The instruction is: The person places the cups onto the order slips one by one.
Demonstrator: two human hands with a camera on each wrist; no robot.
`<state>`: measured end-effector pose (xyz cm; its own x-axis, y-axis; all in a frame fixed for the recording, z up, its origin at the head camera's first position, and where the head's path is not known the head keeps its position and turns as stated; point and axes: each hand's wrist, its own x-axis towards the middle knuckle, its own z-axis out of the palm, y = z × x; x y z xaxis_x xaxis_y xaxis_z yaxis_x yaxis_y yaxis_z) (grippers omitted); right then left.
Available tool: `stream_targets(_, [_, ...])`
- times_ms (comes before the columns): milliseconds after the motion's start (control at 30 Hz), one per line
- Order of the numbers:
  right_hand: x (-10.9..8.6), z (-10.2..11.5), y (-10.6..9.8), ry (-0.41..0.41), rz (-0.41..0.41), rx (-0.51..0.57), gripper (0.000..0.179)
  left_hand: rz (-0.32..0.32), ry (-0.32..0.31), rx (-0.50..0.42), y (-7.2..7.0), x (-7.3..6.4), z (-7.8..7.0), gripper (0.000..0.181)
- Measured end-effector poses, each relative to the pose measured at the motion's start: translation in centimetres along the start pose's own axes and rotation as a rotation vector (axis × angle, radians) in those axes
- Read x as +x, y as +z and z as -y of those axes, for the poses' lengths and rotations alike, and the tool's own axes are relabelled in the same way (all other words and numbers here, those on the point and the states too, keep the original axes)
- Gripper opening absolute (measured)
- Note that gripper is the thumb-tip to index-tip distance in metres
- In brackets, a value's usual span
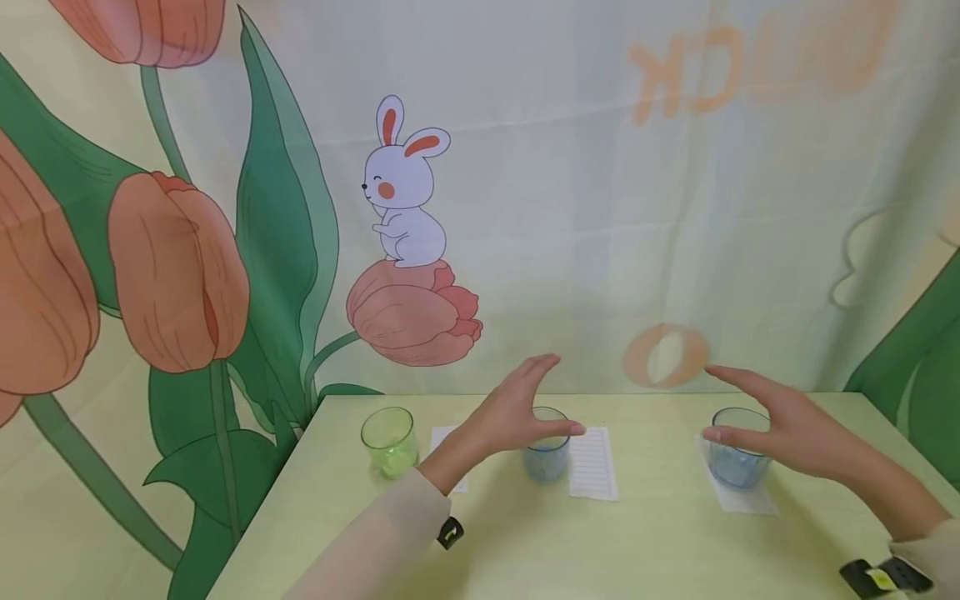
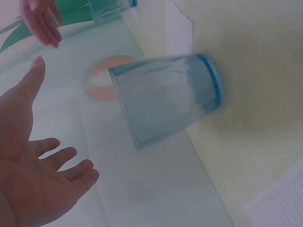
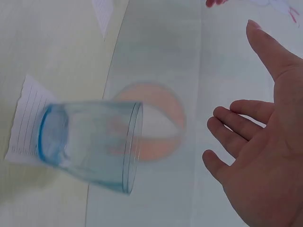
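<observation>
my left hand (image 1: 510,412) and right hand (image 1: 798,432) hover empty, spread wide, i'd guess, to clear left cup (image 1: 546,465) and right cup (image 1: 737,470).

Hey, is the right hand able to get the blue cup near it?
Probably yes: the right hand is open near the blue cup, and nothing seems to stand between them.
</observation>
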<state>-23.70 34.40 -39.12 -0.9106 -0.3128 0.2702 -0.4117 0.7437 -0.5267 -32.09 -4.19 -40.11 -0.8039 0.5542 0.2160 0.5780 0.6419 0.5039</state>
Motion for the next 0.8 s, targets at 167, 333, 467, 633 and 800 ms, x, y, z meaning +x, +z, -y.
stream_targets(167, [0.8,1.4,0.9,-0.008,0.025,-0.018,0.094,0.027,-0.015,0.047,-1.0,-0.5,1.0,0.109])
stream_targets(333, [1.1,1.8,1.5,-0.016,0.027,-0.079,0.098,0.045,-0.016,0.105,-1.9,-1.0,1.8,0.11])
stream_targets(467, [1.5,1.9,2.0,-0.041,0.014,-0.108,0.1,0.049,0.001,0.165,-2.6,-1.3,2.3,0.109])
stream_targets(633, [2.1,1.8,3.0,-0.079,0.008,-0.118,0.098,0.055,0.022,0.199,-3.2,-1.8,2.6,0.108])
stream_targets(800, [2.3,1.8,3.7,-0.094,0.003,-0.11,0.097,0.065,0.031,0.223,-3.4,-2.2,2.7,0.107])
